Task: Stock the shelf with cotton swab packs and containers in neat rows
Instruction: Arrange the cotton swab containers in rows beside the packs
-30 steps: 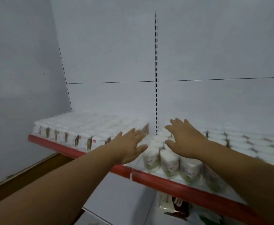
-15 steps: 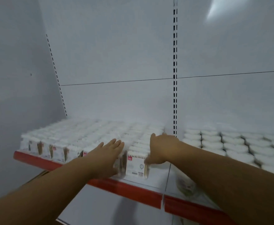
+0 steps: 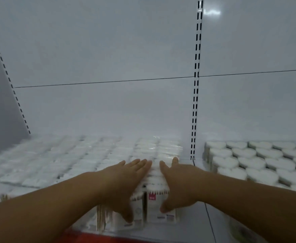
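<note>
While both palms are lying on the right-hand end of the cotton swab packs [image 3: 161, 151], low in the middle of the frame, the person is squaring up that end of the block. From the head view, the left hand [image 3: 126, 181] and the right hand [image 3: 178, 183] are resting flat side by side. The fingers are straight and held close together, and the thumbs are dropping over the packs' front faces. The packs are filling the left bay of the shelf [image 3: 192, 221]. Heart-shaped containers [image 3: 249, 163] are sitting at lower right, past the slotted upright [image 3: 195, 102]. To my eye, doing this well is calling for light, even pressure and an equal nudge from both hands. That way the front faces are lining up flush without soft wrappers buckling or riding over their neighbours.
</note>
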### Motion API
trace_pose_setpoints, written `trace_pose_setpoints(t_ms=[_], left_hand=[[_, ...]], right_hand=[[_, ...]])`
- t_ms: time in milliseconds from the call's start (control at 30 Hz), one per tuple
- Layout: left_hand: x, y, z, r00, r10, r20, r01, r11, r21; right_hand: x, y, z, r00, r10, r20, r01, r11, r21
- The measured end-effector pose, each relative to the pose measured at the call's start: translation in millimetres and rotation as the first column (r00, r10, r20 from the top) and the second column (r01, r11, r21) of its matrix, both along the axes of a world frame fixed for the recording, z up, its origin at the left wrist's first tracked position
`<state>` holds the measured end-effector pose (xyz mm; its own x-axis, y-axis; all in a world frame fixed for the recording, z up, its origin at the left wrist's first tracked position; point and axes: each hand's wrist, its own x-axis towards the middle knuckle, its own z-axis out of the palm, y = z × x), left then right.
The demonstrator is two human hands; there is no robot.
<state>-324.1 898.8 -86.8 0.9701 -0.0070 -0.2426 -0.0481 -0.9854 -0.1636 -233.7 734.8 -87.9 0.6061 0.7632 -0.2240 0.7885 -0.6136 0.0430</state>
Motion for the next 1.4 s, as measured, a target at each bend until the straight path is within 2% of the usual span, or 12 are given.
trace_pose_setpoints(t_ms=[200, 333, 433, 500, 533, 700, 833, 900, 967, 1100, 1200, 1400], left_hand=[[10, 15, -10, 0.979, -0.203, -0.007, 0.204, 0.979, 0.009], [15, 19, -10, 0.967, -0.254, -0.037, 0.254, 0.967, 0.000], [14, 19, -5, 0.960, -0.277, -0.039, 0.277, 0.961, -0.009], [8, 20, -1, 0.952, -0.306, -0.026, 0.306, 0.952, -0.019], [5, 21, 0, 0.948, -0.319, -0.018, 0.318, 0.948, -0.024], [-19, 36, 6, 0.948, -0.318, -0.015, 0.317, 0.947, -0.049], [-36, 76, 15, 0.969, -0.245, -0.031, 0.246, 0.969, 0.015], [-44, 91, 11, 0.978, -0.201, -0.050, 0.203, 0.979, 0.031], [-50, 97, 4, 0.978, -0.201, -0.051, 0.203, 0.979, 0.030], [-50, 96, -4, 0.971, -0.238, 0.029, 0.238, 0.971, 0.031], [-49, 93, -6, 0.974, -0.228, -0.003, 0.228, 0.974, 0.009], [-43, 88, -9, 0.976, -0.215, -0.022, 0.215, 0.977, -0.013]], right_hand=[[-5, -3, 2, 0.999, -0.037, -0.026, 0.036, 0.999, -0.010], [13, -10, 33, 0.920, -0.163, -0.356, 0.210, 0.973, 0.097], [27, 2, 48, 0.735, -0.154, -0.661, 0.531, 0.737, 0.418], [37, 17, 37, 0.639, -0.206, -0.741, 0.725, 0.485, 0.490], [40, 26, 27, 0.618, -0.279, -0.735, 0.764, 0.433, 0.479], [44, 56, 0, 0.603, -0.467, -0.647, 0.794, 0.429, 0.431], [43, 53, 7, 0.580, -0.455, -0.676, 0.811, 0.397, 0.430], [35, 53, 17, 0.658, -0.487, -0.574, 0.752, 0.466, 0.466], [15, 52, 28, 0.823, -0.464, -0.328, 0.568, 0.645, 0.511], [-43, 44, 21, 0.989, -0.005, -0.149, 0.053, 0.946, 0.320], [-69, 41, -9, 0.988, 0.151, 0.016, -0.151, 0.978, 0.146], [-66, 49, -33, 0.987, 0.069, 0.143, -0.096, 0.977, 0.192]])
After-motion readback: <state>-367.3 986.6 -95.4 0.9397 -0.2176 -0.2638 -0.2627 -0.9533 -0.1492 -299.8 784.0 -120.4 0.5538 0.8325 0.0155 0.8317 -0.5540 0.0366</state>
